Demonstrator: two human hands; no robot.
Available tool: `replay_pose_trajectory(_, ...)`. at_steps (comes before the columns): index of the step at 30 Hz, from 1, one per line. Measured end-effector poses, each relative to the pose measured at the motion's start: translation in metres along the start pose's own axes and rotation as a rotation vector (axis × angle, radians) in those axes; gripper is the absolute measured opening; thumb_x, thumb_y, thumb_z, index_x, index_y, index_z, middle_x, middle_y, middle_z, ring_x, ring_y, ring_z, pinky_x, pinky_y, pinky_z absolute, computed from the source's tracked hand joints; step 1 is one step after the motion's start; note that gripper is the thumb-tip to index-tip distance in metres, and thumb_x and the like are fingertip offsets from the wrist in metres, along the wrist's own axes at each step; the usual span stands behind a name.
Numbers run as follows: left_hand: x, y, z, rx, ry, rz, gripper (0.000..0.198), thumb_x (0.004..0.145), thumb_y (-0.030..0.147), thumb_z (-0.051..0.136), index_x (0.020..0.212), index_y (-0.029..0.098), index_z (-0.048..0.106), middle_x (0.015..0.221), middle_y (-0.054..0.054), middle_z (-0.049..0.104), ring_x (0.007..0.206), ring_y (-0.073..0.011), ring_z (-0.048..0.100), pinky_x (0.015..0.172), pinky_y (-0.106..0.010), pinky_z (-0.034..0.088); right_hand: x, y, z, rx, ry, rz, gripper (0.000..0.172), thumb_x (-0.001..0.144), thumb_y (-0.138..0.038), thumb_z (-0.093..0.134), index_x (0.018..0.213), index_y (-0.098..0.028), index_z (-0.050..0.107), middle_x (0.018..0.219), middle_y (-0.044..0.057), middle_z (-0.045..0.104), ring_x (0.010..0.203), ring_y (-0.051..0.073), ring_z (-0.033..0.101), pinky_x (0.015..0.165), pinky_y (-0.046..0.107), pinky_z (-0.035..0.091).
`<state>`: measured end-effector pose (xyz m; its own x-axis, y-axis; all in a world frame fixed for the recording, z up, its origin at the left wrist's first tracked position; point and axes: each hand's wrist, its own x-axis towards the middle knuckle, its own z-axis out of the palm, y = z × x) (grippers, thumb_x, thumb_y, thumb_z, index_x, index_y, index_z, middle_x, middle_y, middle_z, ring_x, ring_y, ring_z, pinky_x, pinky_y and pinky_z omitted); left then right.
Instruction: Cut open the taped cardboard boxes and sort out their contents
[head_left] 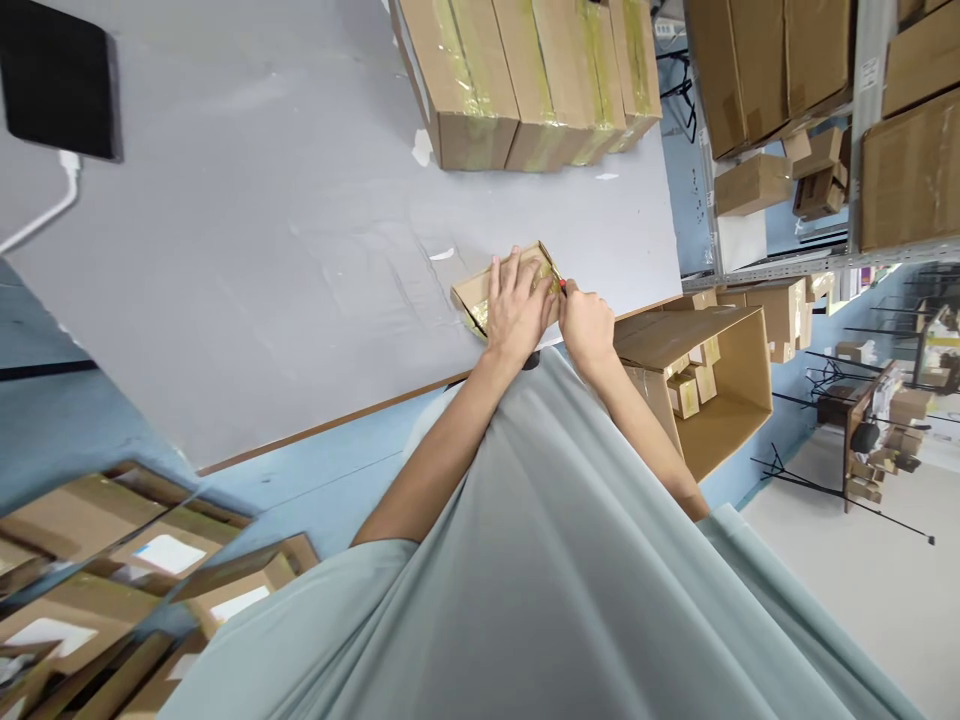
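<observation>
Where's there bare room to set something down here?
Widest bare patch: tabletop between the corded black device and small carton. A narrower strip separates that carton from the taped boxes. Crowded: around the carton, by left hand and right hand.

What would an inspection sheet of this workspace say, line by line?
Surface: flat grey tabletop, scattered white scraps
Job's things: small brown taped cardboard box; small red tool, type unclear
Clutter: row of brown taped cardboard cartons; flat black rectangular device
Hands: left hand spread on the small box; right hand closed around the tool
Cables: white cable plugged into the device
Surroundings: large open brown cardboard carton holding smaller boxes; grey metal rack
</observation>
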<state>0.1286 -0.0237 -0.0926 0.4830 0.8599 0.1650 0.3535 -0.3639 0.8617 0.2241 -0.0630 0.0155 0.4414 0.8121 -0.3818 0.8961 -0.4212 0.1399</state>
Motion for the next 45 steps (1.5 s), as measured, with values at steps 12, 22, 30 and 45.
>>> replay_pose_trajectory(12, -0.008, -0.001, 0.015, 0.191, -0.038, 0.032, 0.034, 0.115, 0.036, 0.054, 0.141, 0.023, 0.073, 0.167, -0.014, 0.066, 0.179, -0.0341, 0.03, 0.15, -0.067, 0.008, -0.021, 0.009, -0.01, -0.017, -0.004, -0.001, 0.045, 0.123, -0.028, 0.036, 0.156, -0.016, 0.063, 0.131, 0.024, 0.082, 0.121, 0.034, 0.08, 0.104, 0.041, 0.059)
replay_pose_trajectory(22, -0.008, -0.002, 0.018, 0.171, -0.008, 0.052, 0.039, 0.116, 0.033, 0.048, 0.144, 0.021, 0.072, 0.166, -0.015, 0.067, 0.178, -0.0345, 0.032, 0.15, -0.066, 0.011, 0.001, 0.012, -0.001, -0.038, 0.012, -0.048, 0.044, 0.123, -0.03, 0.037, 0.156, -0.017, 0.063, 0.129, 0.021, 0.083, 0.12, 0.034, 0.08, 0.102, 0.04, 0.058)
replay_pose_trajectory(30, -0.005, -0.004, 0.016, 0.177, 0.001, 0.054, 0.04, 0.115, 0.031, 0.049, 0.147, 0.022, 0.071, 0.167, -0.015, 0.066, 0.178, -0.0342, 0.031, 0.15, -0.067, 0.011, 0.001, -0.004, -0.013, -0.088, -0.001, -0.022, 0.038, 0.121, -0.018, 0.039, 0.144, -0.014, 0.068, 0.133, 0.023, 0.081, 0.125, 0.03, 0.079, 0.103, 0.037, 0.06)
replay_pose_trajectory(45, -0.001, -0.006, 0.017, 0.177, 0.004, 0.059, 0.035, 0.115, 0.033, 0.052, 0.14, 0.023, 0.074, 0.162, -0.015, 0.07, 0.177, -0.0333, 0.035, 0.149, -0.067, 0.012, -0.007, -0.01, -0.018, -0.129, -0.032, 0.004, 0.038, 0.12, -0.012, 0.037, 0.141, -0.012, 0.069, 0.132, 0.024, 0.082, 0.125, 0.027, 0.082, 0.101, 0.031, 0.062)
